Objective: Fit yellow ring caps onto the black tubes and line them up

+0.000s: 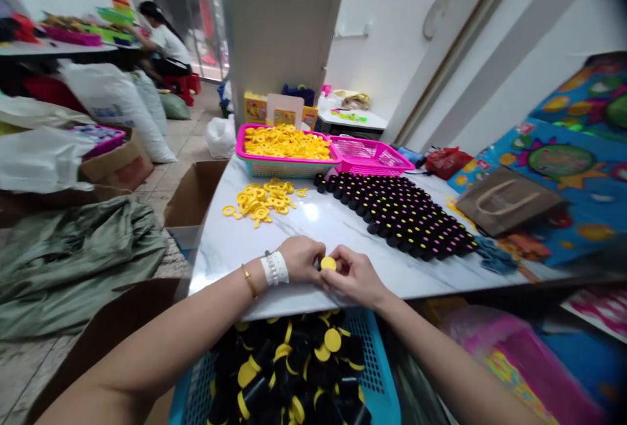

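From the head camera, two hands work at the near edge of a white marble-patterned table (337, 229). The left hand (301, 258) is curled with its fingertips against one yellow disc (328, 264), and the right hand (355, 275) pinches the same disc from the other side, so the disc sits between them just above the edge. The left wrist carries a white band (274, 268) and a gold bangle (249, 281).

Directly below that edge is one blue plastic basket (377, 360), heaped with black cylinders (255, 395) and yellow pieces; the pile is too jumbled to count. Farther along the table, dozens of black cylinders with yellow tops (396, 216) stand in tight diagonal rows, too many to count exactly. A loose scatter of yellow rings (259, 202) lies left of them, with a bare stretch of table between these groups and the hands.

At the far edge are two baskets, touching: one pink-rimmed basket (287, 144) full of yellow rings, and one empty-looking pink mesh basket (369, 156). One cardboard box (196, 193) stands open beside the table's left edge. Well back, one co-worker (164, 40) sits at another table.
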The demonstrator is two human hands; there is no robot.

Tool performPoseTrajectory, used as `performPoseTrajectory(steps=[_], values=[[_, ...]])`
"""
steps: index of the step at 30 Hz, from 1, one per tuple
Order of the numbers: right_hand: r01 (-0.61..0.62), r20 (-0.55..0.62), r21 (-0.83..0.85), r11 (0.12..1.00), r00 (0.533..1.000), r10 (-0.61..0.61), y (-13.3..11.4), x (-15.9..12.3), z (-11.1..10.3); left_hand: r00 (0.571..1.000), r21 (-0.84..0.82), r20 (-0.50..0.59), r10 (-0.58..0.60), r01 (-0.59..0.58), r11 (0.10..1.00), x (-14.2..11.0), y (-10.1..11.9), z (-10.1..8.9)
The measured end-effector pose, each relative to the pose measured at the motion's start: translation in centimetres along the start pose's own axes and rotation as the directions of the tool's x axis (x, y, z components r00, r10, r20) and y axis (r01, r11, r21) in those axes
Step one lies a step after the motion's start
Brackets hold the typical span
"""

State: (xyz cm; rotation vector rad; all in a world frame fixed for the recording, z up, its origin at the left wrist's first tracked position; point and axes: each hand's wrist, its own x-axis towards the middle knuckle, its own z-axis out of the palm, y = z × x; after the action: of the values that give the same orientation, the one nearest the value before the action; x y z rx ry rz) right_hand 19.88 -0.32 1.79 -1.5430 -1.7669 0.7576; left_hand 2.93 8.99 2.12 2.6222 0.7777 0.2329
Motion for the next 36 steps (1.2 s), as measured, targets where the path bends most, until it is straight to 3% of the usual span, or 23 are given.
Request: performPoseTrajectory(steps=[4, 6, 8, 10, 12, 14, 15, 17, 19, 22, 25, 27, 30, 33, 36], values=[[0.005, 0.134, -0.079, 0.997, 0.991, 0.006, -1.4, -5.3, 0.0, 0.956, -0.255, 0.162, 0.246, -0.201, 0.946, -0.4, -0.5, -0.9], [0.031, 0.232, -0.081, 0.996, 0.973, -0.011, -1.6, -7.3, 0.1, 0.942, -0.372, 0.189, 0.277, -0.192, 0.908, -0.2, -1.2, -1.3], [0.061, 0.268, -0.042, 0.997, 0.962, -0.047, -1.4, -8.0, -0.1, 0.957, -0.406, 0.175, 0.233, -0.146, 0.902, 0.0, -1.7, -1.3], [0.086, 0.147, -0.050, 0.995, 0.986, -0.078, -0.6, -7.2, -1.3, 0.985, -0.376, 0.110, 0.131, -0.080, 0.923, 0.2, -1.8, -1.1], [0.080, -0.130, -0.221, 0.972, 0.985, -0.110, 0.6, -4.9, -3.4, 1.000, -0.328, -0.009, -0.019, 0.015, 0.945, 0.6, -1.9, -0.7], [-0.024, -0.379, -0.501, 0.865, 0.905, -0.195, 2.0, -2.0, -5.7, 0.978, -0.267, -0.132, -0.159, 0.120, 0.956, 1.5, -2.2, -0.6], [-0.103, -0.437, -0.616, 0.781, 0.869, -0.230, 2.7, -0.5, -6.7, 0.959, -0.228, -0.190, -0.211, 0.166, 0.959, 2.1, -2.5, -0.8], [-0.196, -0.450, -0.754, 0.626, 0.849, -0.276, 4.0, 1.9, -8.1, 0.921, -0.146, -0.280, -0.272, 0.239, 0.960, 4.0, -3.6, -1.4], [-0.197, -0.402, -0.820, 0.537, 0.866, -0.297, 5.0, 3.3, -8.4, 0.879, -0.090, -0.361, -0.311, 0.299, 0.950, 6.4, -4.9, -2.5], [-0.152, -0.341, -0.864, 0.480, 0.878, -0.335, 5.9, 3.9, -7.9, 0.832, -0.063, -0.438, -0.340, 0.349, 0.935, 9.9, -6.5, -3.9], [-0.140, -0.316, -0.884, 0.446, 0.881, -0.351, 6.3, 3.7, -7.6, 0.849, -0.061, -0.419, -0.321, 0.326, 0.943, 11.5, -6.0, -4.0], [-0.141, -0.306, -0.891, 0.431, 0.889, -0.341, 6.4, 3.7, -7.7, 0.900, -0.081, -0.343, -0.271, 0.259, 0.963, 10.6, -4.4, -3.2], [-0.141, -0.294, -0.898, 0.416, 0.897, -0.330, 6.7, 3.9, -8.0, 0.978, -0.185, -0.163, -0.132, 0.101, 0.978, 6.9, -1.3, -1.6], [-0.115, -0.285, -0.897, 0.427, 0.889, -0.359, 7.2, 4.1, -8.4, 0.997, -0.272, -0.064, -0.038, 0.019, 0.962, 2.5, 0.8, -0.5], [-0.031, -0.240, -0.898, 0.438, 0.869, -0.432, 7.4, 4.0, -8.6, 0.995, -0.317, -0.078, -0.059, 0.032, 0.948, 0.1, 1.4, 0.0]])
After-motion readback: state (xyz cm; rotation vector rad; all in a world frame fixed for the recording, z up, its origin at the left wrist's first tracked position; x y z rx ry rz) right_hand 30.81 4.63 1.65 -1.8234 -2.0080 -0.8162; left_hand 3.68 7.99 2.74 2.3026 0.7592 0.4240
